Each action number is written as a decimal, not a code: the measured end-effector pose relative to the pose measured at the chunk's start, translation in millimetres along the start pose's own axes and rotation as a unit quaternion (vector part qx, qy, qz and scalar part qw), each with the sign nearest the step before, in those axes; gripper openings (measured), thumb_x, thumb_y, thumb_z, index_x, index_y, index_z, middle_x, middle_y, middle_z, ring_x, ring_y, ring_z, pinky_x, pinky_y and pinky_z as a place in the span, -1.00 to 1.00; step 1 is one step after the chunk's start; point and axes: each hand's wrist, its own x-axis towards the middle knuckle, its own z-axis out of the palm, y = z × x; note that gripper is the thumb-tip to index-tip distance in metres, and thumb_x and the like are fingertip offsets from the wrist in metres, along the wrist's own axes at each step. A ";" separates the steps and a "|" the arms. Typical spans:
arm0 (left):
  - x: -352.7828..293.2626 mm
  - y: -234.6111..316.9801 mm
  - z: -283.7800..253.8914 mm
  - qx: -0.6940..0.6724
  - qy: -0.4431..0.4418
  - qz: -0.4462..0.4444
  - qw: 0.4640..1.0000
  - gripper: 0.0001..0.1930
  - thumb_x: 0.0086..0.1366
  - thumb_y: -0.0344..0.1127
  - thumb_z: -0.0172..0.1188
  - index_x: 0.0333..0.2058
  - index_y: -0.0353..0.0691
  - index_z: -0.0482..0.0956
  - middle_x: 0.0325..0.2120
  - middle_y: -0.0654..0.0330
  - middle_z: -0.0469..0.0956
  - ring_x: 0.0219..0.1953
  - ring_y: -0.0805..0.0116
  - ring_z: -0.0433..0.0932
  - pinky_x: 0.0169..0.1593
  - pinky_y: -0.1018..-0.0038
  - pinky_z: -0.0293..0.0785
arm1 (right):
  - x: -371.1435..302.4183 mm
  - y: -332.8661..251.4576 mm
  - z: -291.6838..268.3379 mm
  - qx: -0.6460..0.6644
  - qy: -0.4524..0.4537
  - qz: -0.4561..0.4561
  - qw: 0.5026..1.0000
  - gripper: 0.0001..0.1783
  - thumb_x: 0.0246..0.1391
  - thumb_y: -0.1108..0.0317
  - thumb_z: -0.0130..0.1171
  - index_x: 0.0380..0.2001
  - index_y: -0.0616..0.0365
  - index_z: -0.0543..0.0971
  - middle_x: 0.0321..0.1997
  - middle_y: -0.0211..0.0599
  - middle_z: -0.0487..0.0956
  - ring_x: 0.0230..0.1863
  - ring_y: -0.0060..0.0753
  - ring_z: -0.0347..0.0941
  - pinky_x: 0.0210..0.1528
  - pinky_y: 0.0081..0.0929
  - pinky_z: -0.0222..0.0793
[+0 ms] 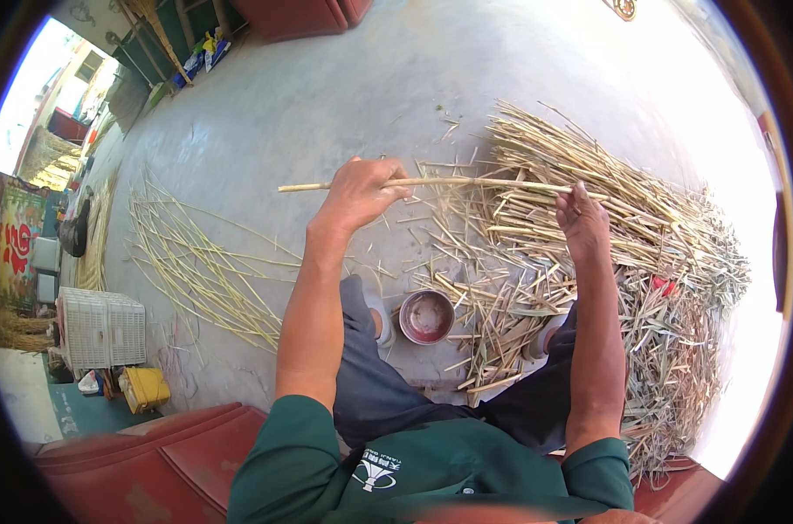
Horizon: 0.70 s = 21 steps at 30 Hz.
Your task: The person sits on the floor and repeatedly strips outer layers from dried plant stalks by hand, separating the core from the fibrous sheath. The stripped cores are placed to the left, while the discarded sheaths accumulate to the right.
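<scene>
Stalk (pixel 475 181): long, thin, pale tan, held crosswise above floor (pixel 318 105). Left hand (pixel 362 194) closed around it; right hand (pixel 582 218) pinching its right end; hands well apart. Bowl (pixel 446 327): reddish inside, contents unclear. White crate (pixel 108 327): contents unclear.

Bright daylight bleaches the floor (pixel 650 92) toward the right and glares white through an opening (pixel 31 83) at upper left; black vignetting rings the bent edges; bottom centre blurs.
</scene>
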 end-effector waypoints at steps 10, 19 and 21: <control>1.6 10.8 -7.0 -0.214 0.203 0.090 0.951 -0.77 0.28 -0.19 0.37 -0.27 -0.24 0.68 -0.43 0.16 0.69 -0.40 0.33 0.62 -0.13 0.34 0.51 | -5.1 9.5 11.3 -0.015 -0.020 0.024 0.999 -0.68 0.27 0.15 0.30 -0.23 0.20 0.51 -0.32 -0.26 0.65 -0.33 -0.50 0.62 -0.36 -0.60 0.61; 18.3 71.6 75.0 -0.013 0.033 0.173 0.984 -0.77 0.27 -0.13 0.34 -0.34 -0.17 0.71 -0.62 0.19 0.59 -0.58 0.22 0.50 -0.30 0.36 0.34 | -29.5 28.1 30.3 0.070 -0.114 0.077 0.988 -0.76 0.40 0.26 0.10 -0.03 0.19 0.52 -0.09 -0.22 0.68 -0.15 -0.47 0.64 -0.14 -0.57 0.62; 21.9 65.9 65.8 -0.067 0.025 0.123 0.990 -0.79 0.24 -0.15 0.37 -0.38 -0.17 0.71 -0.68 0.19 0.56 -0.62 0.24 0.49 -0.31 0.36 0.35 | -22.7 13.7 17.3 0.144 -0.038 0.059 0.987 -0.75 0.42 0.29 0.06 0.02 0.19 0.49 -0.03 -0.23 0.66 -0.10 -0.47 0.62 -0.11 -0.59 0.61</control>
